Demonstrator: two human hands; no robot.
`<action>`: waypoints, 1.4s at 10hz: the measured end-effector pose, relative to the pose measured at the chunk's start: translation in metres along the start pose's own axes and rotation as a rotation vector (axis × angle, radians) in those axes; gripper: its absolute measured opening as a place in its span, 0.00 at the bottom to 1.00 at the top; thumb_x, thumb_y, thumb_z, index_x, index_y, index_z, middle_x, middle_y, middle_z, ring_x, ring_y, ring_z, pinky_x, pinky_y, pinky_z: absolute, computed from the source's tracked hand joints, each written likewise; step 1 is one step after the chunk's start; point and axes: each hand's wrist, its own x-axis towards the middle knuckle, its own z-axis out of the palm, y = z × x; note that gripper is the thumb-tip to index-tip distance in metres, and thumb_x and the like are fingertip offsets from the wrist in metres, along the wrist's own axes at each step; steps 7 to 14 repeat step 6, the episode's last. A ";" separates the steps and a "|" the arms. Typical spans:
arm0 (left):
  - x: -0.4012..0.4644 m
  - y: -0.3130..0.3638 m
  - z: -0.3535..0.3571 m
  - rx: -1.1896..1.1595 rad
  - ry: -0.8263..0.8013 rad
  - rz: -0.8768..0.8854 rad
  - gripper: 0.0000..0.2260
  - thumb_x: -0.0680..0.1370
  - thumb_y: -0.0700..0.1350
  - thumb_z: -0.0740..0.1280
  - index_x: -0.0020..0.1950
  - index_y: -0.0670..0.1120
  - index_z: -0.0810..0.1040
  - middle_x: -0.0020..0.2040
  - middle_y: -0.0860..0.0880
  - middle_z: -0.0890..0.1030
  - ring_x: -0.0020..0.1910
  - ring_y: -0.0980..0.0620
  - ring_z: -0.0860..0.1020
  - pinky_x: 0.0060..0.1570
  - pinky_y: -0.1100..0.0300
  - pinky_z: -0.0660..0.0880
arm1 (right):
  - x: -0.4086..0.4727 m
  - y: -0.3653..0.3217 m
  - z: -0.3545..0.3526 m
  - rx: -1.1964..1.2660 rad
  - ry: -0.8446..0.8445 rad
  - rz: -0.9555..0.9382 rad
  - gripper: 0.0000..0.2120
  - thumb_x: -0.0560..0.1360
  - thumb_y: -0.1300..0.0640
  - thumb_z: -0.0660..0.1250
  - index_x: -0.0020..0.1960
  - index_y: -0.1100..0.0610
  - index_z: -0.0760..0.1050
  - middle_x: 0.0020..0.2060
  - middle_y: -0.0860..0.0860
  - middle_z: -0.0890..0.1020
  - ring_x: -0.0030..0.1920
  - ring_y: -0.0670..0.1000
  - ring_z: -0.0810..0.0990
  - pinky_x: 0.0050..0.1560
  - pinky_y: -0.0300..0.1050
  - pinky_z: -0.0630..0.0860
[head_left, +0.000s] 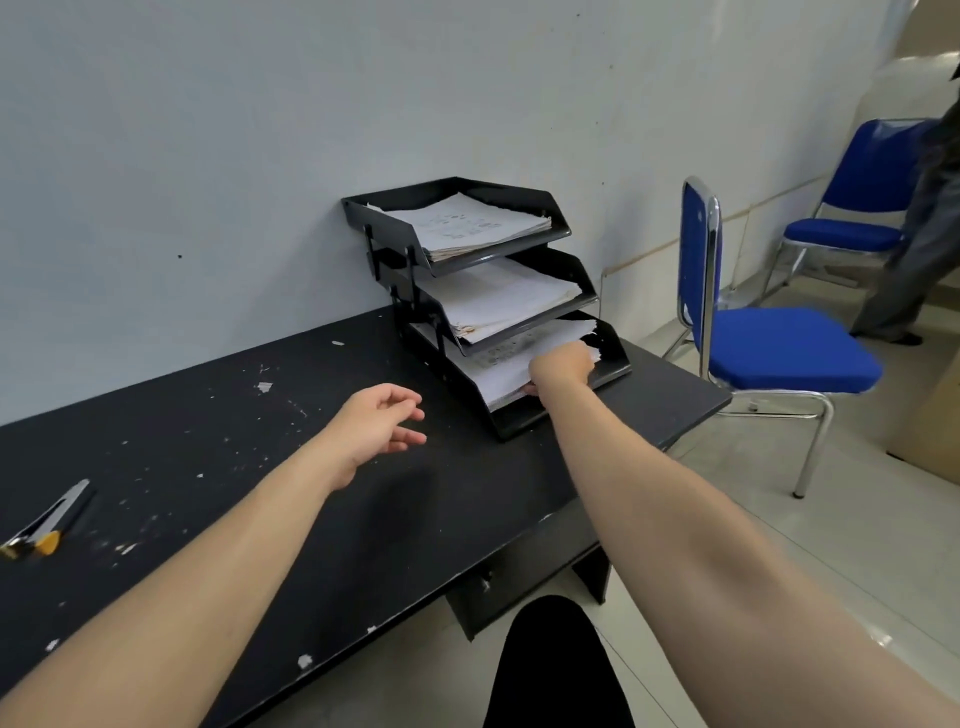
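Pinching the near edge of the bottom paper stack (498, 364), the right hand (563, 366) lies over the top of the sheets with a fingertip showing underneath; the other fingers are hidden behind the hand. That stack lies in the bottom tray (615, 353) of a black three-tier letter rack, just right of the frame's centre, standing on the black desk (260, 467) against the pale wall. The sheets look printed and a bit ragged at their far corner.

Above it, the middle tray (577, 271) holds a thick pile of white papers (504, 296) with worn, curling edges. The top tray (395, 221) carries another pile (467, 223) with faint print on its top sheet.

Left of the rack, the left hand (382, 423) hangs just above the desk with its fingers loosely spread, holding nothing and well apart from the trays.

Low at the left edge of the frame a utility knife (47, 519) lies on the chipped, speckled desktop. Right of the desk stands a blue chair (779, 353), a second blue chair (857, 208) is behind it, and another person (924, 249) is partly in view at the right edge.
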 end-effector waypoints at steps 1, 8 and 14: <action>0.000 -0.007 -0.009 -0.001 0.022 -0.008 0.08 0.85 0.43 0.61 0.57 0.48 0.79 0.55 0.46 0.83 0.44 0.49 0.87 0.49 0.56 0.82 | 0.003 -0.002 0.001 -0.139 0.036 -0.028 0.23 0.80 0.69 0.65 0.73 0.63 0.66 0.69 0.60 0.75 0.67 0.62 0.77 0.61 0.52 0.77; -0.028 -0.009 -0.083 0.114 0.189 -0.007 0.06 0.84 0.43 0.61 0.57 0.48 0.78 0.55 0.47 0.82 0.49 0.49 0.85 0.51 0.53 0.81 | -0.093 -0.033 0.035 -0.245 0.220 -0.612 0.20 0.78 0.57 0.64 0.68 0.62 0.69 0.67 0.59 0.69 0.65 0.60 0.70 0.61 0.52 0.71; -0.028 -0.009 -0.083 0.114 0.189 -0.007 0.06 0.84 0.43 0.61 0.57 0.48 0.78 0.55 0.47 0.82 0.49 0.49 0.85 0.51 0.53 0.81 | -0.093 -0.033 0.035 -0.245 0.220 -0.612 0.20 0.78 0.57 0.64 0.68 0.62 0.69 0.67 0.59 0.69 0.65 0.60 0.70 0.61 0.52 0.71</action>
